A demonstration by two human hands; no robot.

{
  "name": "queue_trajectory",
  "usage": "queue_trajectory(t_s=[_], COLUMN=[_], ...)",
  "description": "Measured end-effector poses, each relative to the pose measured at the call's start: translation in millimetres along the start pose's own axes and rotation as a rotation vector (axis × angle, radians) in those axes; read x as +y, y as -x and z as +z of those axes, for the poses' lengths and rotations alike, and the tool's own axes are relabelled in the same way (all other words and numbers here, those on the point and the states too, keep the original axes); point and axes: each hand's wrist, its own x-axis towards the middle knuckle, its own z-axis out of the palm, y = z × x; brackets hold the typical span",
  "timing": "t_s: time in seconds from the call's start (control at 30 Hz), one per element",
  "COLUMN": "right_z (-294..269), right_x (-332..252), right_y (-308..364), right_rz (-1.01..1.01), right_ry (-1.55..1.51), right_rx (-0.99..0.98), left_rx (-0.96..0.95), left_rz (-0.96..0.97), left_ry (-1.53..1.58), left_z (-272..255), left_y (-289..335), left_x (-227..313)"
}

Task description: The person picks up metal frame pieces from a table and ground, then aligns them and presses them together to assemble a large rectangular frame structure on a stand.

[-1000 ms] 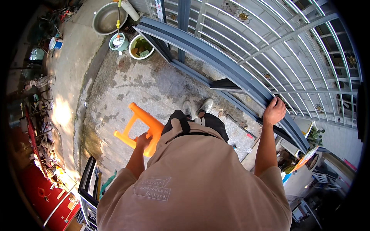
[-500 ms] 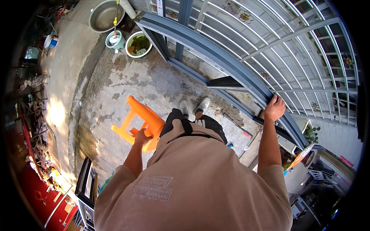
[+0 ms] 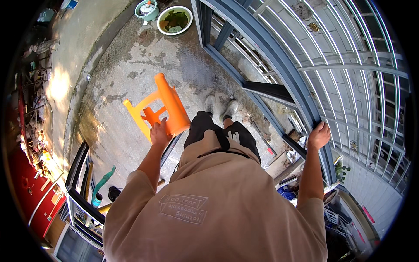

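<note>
An orange plastic stool [image 3: 172,107] hangs tilted in front of me on the left, its legs pointing away to the left. My left hand [image 3: 160,132] is closed on its near edge. The fingers lie over the orange plastic; the thumb is partly hidden. On the right, my right hand [image 3: 319,136] is wrapped around the outer bar of a large grey metal window frame [image 3: 286,61]. This frame stands upright on the ground, leaning near a barred wall.
White metal bars [image 3: 349,70] line the right side. Ahead lie a white basin of murky water [image 3: 174,21] and a pale green bucket [image 3: 147,9]. Behind my left side are dark frames [image 3: 80,174] and a green hose [image 3: 104,181]. Clutter lies by my right arm.
My left hand has carried the stool forward, farther from my body. The right hand keeps its hold on the frame. The whole view has shifted, and the large metal basin has left it.
</note>
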Motion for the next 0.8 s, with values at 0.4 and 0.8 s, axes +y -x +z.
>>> queue_trajectory(t_s=[0.4, 0.8], right_z=[-7.6, -10.3], right_x=[9.8, 22.2], right_y=[-13.4, -16.2], right_rz=[-0.104, -0.397], right_ry=[-0.089, -0.314], right_rx=[-0.192, -0.132], left_rx=[-0.045, -0.095], left_rz=[-0.111, -0.109], left_ry=[0.052, 0.172], left_z=[34.8, 48.8], left_y=[15.2, 73.2], left_x=[9.3, 85.7])
